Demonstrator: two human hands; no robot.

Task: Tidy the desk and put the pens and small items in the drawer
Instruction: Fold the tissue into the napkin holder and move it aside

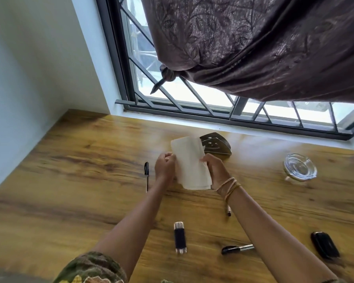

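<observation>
Both hands hold a white napkin (189, 162) above the middle of the wooden desk (70, 180). My left hand (165, 166) pinches its left edge and my right hand (213, 170) pinches its right edge. A black pen (146, 175) lies just left of my left hand. Another pen (229, 210) is partly hidden under my right wrist. A third black pen (236, 249) lies near the front right. A dark blue cylinder with silver ends (179, 237) lies between my forearms. No drawer is in view.
A metal napkin holder (217, 145) stands just behind the napkin. A glass ashtray (299, 169) sits at the right. A black case (325, 245) lies at the far right front. Behind the desk are a window with bars and a tied brown curtain (253, 48).
</observation>
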